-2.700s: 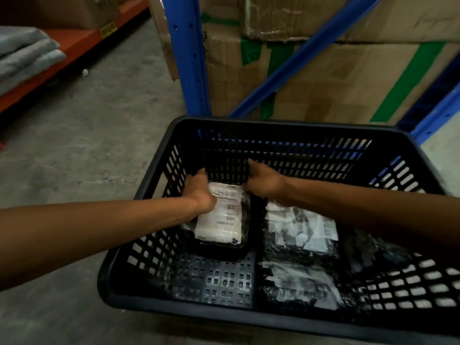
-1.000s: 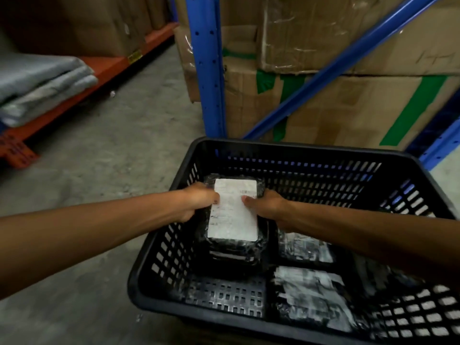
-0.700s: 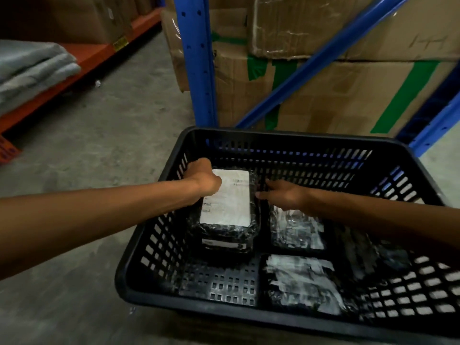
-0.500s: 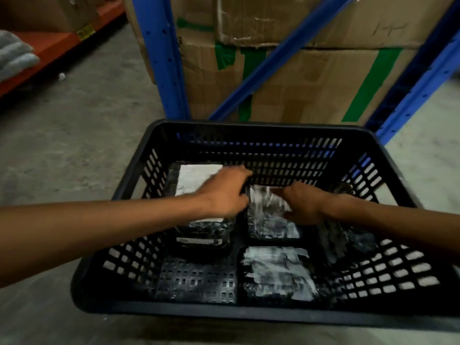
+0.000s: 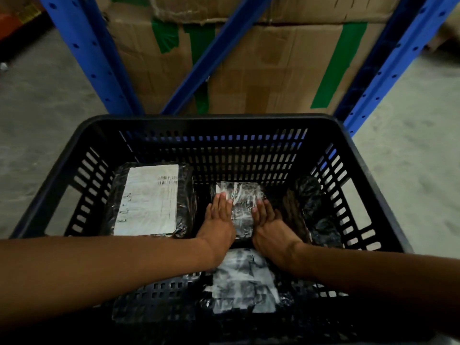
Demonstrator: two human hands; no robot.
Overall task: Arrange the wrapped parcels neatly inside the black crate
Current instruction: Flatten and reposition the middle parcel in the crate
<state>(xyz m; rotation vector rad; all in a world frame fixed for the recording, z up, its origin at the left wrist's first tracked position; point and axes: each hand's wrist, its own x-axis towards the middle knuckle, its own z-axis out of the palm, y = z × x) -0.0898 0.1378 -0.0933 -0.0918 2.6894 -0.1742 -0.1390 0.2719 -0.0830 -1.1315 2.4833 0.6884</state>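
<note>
Middle wrapped parcel (image 5: 240, 210): long axis 12–6 o'clock, in black crate (image 5: 209, 120); left hand (image 5: 219, 220) and right hand (image 5: 270, 224), flat-palmed, press its sides.

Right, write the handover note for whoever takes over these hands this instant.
Left hand: open, flat against the left side of the middle parcel.
Right hand: open, flat against its right side; the parcel is squeezed between both palms, not lifted.
Black crate: the big labelled parcel lies flat at far left, a crumpled parcel near centre, a dark parcel along the right wall.
Done: the labelled parcel looks placed.
Left: square up the middle parcel, then probably tidy the near and right ones.
</note>
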